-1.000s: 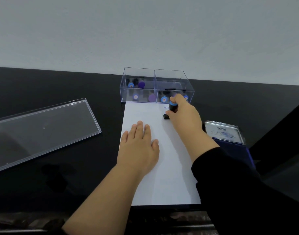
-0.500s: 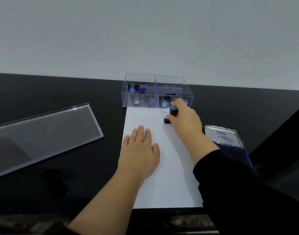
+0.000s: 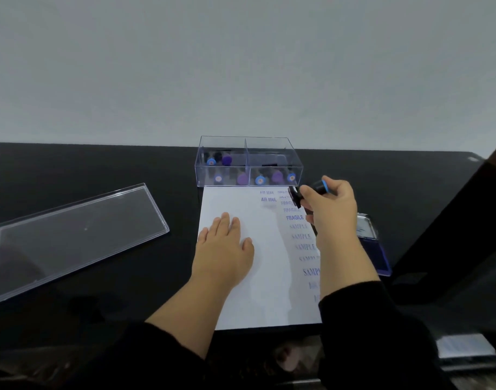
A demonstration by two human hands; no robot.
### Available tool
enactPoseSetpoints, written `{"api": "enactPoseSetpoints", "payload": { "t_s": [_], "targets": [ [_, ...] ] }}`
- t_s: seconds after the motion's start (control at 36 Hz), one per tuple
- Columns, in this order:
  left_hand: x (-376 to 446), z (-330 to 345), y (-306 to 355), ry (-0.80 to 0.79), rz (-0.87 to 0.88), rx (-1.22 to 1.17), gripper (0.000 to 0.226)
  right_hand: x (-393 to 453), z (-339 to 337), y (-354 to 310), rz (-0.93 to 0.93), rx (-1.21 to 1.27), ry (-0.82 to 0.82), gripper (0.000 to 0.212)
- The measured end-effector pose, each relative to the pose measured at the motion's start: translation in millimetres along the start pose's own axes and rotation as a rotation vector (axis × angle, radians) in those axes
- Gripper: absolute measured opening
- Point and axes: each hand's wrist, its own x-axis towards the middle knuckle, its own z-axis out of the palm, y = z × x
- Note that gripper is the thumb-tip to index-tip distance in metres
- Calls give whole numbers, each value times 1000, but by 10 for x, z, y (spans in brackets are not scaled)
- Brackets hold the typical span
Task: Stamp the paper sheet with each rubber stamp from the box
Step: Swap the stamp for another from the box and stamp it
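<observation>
Two hands are over the white paper sheet (image 3: 241, 291), which lies on the black table (image 3: 114, 164) with its far edge touching the clear box (image 3: 248, 161). The left hand (image 3: 223, 250) lies flat on the sheet, palm down, with the fingers straight and close together, pointing to 12 o'clock. The right hand (image 3: 329, 212) is lifted above the right side of the sheet, and its fingers and thumb are curled around a black rubber stamp (image 3: 308, 192) with a blue ring. This stamp is tilted, with its flat base turned to 9 o'clock and off the paper.

On the sheet there are blue prints: "AIR MAIL" near the far edge, then "FRAGILE", then several "SAMPLE" prints in a column toward 6 o'clock, partly hidden by the right forearm.

From the left hand, the box is at 12 o'clock. It has two compartments, and stamps with blue and purple tops stand in both. At 9 o'clock from the sheet, well apart, lies the clear lid (image 3: 72, 237) of the box. At 3 o'clock, just beside the sheet, an open ink pad (image 3: 377, 254) with a blue surface is partly hidden behind the right arm.
</observation>
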Motion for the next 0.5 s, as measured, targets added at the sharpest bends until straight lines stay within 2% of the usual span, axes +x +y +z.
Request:
{"api": "enactPoseSetpoints", "payload": {
  "t_s": [0.22,0.5],
  "targets": [
    [-4,-5,19,15,-13,6,56,-225,-178,-46,5,99,35,39],
    [-1,11,32,31,-26,0,56,-293,-353,-94,-36,69,57,36]
  ]
}}
